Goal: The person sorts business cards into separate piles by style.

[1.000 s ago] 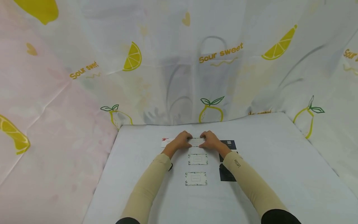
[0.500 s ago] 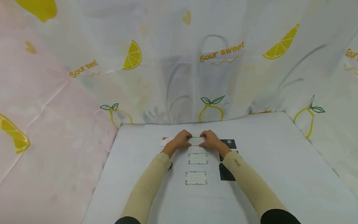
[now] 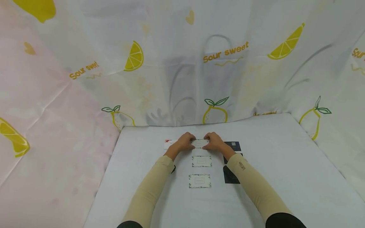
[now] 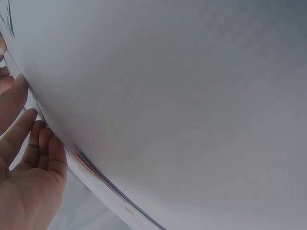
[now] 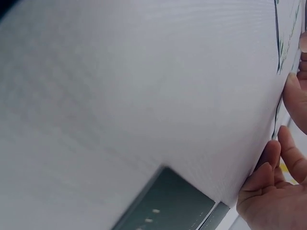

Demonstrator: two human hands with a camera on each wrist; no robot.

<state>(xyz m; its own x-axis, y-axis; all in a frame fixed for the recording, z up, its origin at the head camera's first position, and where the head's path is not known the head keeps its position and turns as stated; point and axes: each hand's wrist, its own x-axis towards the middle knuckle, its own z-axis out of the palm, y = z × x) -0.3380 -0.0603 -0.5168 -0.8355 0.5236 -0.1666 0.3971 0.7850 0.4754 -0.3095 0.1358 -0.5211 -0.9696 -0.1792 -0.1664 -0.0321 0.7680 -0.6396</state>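
At the far end of a column of cards, a white card with a green leafy border lies flat on the table. My left hand holds its left end between thumb and fingers. The right hand grips the opposite end the same way, so both ends are partly covered. Below it lie two matching cards, a middle one and a nearer one. In the wrist views, the fingertips of the left hand and right hand rest at the table surface.
A white card with a red print sits left, partly behind the left hand. On the right are a black card, a second black card and a third black one, partly under the right arm. A lemon-print curtain backs the white table.
Both hands stay at the far card's ends with no visible movement. The whole head view has shifted very slightly.
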